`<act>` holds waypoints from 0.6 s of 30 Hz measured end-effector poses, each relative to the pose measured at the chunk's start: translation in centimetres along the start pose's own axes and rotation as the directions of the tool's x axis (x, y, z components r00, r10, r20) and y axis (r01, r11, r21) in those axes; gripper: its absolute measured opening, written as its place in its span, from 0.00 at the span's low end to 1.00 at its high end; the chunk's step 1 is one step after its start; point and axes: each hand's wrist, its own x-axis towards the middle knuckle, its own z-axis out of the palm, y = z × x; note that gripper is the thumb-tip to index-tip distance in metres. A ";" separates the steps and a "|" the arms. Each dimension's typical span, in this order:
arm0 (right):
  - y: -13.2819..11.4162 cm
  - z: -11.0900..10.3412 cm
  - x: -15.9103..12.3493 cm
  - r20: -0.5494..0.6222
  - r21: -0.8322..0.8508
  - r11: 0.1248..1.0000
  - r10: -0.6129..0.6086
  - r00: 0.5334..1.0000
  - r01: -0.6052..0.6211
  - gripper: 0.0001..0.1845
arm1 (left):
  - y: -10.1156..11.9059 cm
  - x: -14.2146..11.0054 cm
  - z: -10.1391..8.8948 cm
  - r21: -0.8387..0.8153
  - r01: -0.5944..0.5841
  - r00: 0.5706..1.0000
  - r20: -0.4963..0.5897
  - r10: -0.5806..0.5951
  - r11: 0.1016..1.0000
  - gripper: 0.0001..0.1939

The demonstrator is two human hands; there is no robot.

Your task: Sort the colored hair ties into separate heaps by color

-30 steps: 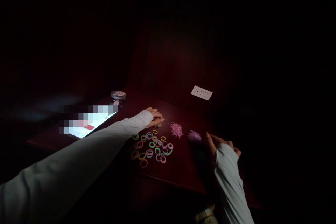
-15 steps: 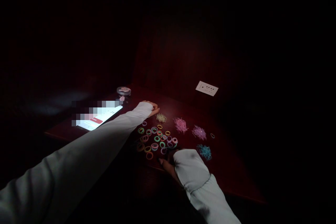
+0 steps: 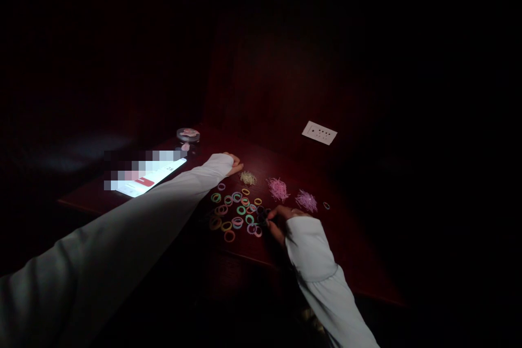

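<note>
My left hand (image 3: 235, 164) rests on the dark red table with its fingers curled in; whatever may be inside them is hidden. Close to its right lies a small pile of pale yellow strands (image 3: 248, 178). My right hand (image 3: 280, 222) is at the right edge of a spread of colourful small hair ties (image 3: 241, 210). Its thumb and forefinger pinch together among the shadowed ties there, and what is between the tips is too dark to make out. A pink pile (image 3: 278, 189) and a purple pile (image 3: 306, 201) of thin strands lie beyond this hand.
A lit phone (image 3: 142, 180) lies at the left beside my left sleeve. Behind it stands a round lidded container (image 3: 188, 135). One lone hair tie (image 3: 326, 205) is at the right. A white socket plate (image 3: 319, 132) sits on the wall. The table's front edge (image 3: 244, 257) shows faintly.
My right hand has moved up and to the right, its fingers now among the ties' right edge. It now covers the blue strand pile. My left hand has stayed by the yellow pile.
</note>
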 end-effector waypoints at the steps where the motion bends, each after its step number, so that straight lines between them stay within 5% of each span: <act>1: -0.8 0.1 0.3 -0.015 0.002 1.000 -0.018 1.000 0.018 0.09 | -0.1 0.0 -0.1 0.025 0.028 1.000 -0.004 -0.028 0.999 0.20; 7: -6.2 1.6 1.1 -0.071 0.014 0.960 -0.277 0.958 0.279 0.14 | -0.8 0.3 -0.7 0.112 0.283 0.956 0.045 -0.289 0.953 0.17; 10: -7.5 3.1 1.1 -0.035 -0.019 0.935 -0.355 0.934 0.354 0.15 | -0.6 0.2 -1.0 0.140 0.317 0.938 0.098 -0.332 0.938 0.19; 18: -7.3 5.9 2.0 -0.015 -0.025 0.964 -0.266 0.964 0.266 0.18 | 0.7 -0.4 -1.8 0.166 0.329 0.924 0.145 -0.353 0.929 0.23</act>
